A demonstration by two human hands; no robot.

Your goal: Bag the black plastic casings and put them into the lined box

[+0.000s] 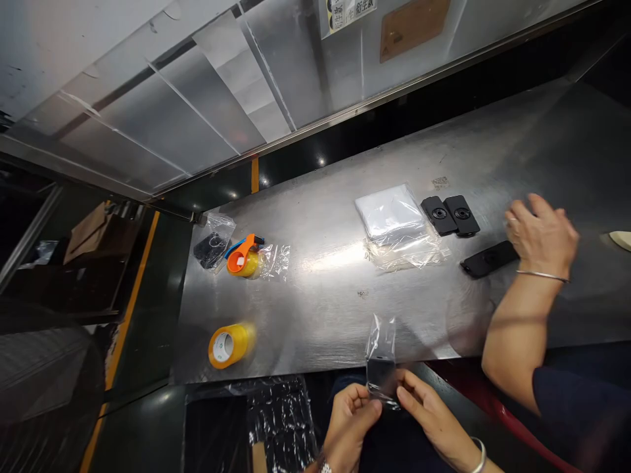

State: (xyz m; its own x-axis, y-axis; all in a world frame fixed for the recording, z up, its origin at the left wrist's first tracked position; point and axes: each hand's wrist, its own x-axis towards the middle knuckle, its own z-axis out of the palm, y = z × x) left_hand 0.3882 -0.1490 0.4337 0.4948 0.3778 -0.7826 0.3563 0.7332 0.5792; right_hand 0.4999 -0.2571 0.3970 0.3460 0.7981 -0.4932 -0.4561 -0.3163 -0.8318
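My left hand (350,420) and my right hand (434,414) both pinch a clear plastic bag (381,361) at the table's near edge. A flat black piece (381,379) sits in the bag's lower end. Farther along the steel table (315,309) lie a stack of white folded plastic (389,211) and two black rectangular pieces with round centres (450,215). A co-worker's hand (539,236) hovers just beside a third black piece (488,258). An orange tape dispenser (244,259), a yellow tape roll (229,345) and a small bag holding something black (211,242) lie at the left.
Crumpled clear film (404,253) lies under the white stack. A black container lined with shiny plastic (280,420) stands below the table's near left edge. A steel panel (148,105) rises along the far side, and a yellow-striped floor (123,315) shows at the left.
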